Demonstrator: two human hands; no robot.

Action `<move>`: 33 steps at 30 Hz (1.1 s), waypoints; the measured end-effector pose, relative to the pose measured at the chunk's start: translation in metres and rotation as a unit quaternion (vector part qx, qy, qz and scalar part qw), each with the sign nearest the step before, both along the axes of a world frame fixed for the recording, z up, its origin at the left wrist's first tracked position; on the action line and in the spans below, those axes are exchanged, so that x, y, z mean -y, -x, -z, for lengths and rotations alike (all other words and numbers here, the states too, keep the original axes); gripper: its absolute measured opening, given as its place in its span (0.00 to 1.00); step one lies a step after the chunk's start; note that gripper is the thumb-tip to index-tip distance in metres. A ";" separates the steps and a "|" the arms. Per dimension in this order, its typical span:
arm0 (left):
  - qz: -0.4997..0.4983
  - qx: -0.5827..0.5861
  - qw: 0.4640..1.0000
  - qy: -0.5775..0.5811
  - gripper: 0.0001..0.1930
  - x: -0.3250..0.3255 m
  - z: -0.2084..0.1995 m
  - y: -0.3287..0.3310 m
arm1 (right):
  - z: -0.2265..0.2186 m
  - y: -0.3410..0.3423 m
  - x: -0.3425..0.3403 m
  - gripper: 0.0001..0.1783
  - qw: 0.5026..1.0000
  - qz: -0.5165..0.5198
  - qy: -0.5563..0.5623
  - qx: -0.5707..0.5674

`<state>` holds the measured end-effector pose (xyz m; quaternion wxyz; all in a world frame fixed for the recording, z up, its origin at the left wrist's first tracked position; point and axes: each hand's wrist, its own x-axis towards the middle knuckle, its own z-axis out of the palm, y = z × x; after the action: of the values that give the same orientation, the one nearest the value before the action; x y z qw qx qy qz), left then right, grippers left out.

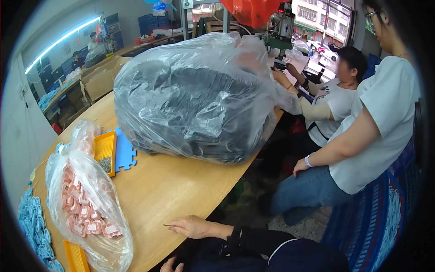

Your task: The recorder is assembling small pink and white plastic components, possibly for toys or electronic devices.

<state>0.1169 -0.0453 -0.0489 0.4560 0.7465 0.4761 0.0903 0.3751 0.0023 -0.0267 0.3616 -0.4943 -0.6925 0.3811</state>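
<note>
My right hand (194, 226) is at the near edge of the wooden table, its fingers pinched round a thin, dark, pin-like piece (167, 225). What kind of piece it is, I cannot make out. Low at the bottom edge, only part of my left hand (171, 265) shows, two fingers a little apart with nothing visible between them. Left of both hands lies a clear plastic bag (115, 247) with many small pink plastic parts (86, 211) inside. Beyond it, a yellow tray (105, 147) holds small metal pieces (105, 164) and rests partly on a blue foam mat (123, 149).
A big clear bag full of dark items (195, 109) fills the table's far side. Light-blue looped parts (34, 222) lie at the far left, beside a second yellow tray (76, 256). One person (389, 122) stands at right; another (337, 99) sits at a machine (278, 38).
</note>
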 end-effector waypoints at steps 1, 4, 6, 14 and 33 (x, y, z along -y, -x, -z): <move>0.004 0.005 1.000 0.000 0.23 0.000 0.002 -0.002 | -0.005 -0.003 0.002 0.15 1.000 -0.003 0.011 0.001; 0.030 0.042 0.998 0.032 0.23 -0.005 0.011 -0.006 | -0.031 -0.034 0.011 0.14 0.990 0.091 -0.103 -0.008; 0.038 0.035 0.998 0.037 0.23 -0.007 0.005 -0.010 | -0.080 -0.086 0.004 0.11 0.953 0.220 -0.196 -0.077; 0.045 -0.075 0.993 0.083 0.26 -0.024 0.024 -0.016 | -0.175 -0.427 -0.130 0.09 0.713 0.562 -0.365 0.206; 0.164 0.079 0.961 0.207 0.23 -0.079 -0.090 -0.064 | -0.178 -0.579 -0.195 0.29 0.768 0.617 -0.144 -0.096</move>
<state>0.1807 0.0336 0.0413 0.6452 0.6941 0.3182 -0.0280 0.9544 0.1975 0.1511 0.6505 -0.7180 -0.2471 0.0170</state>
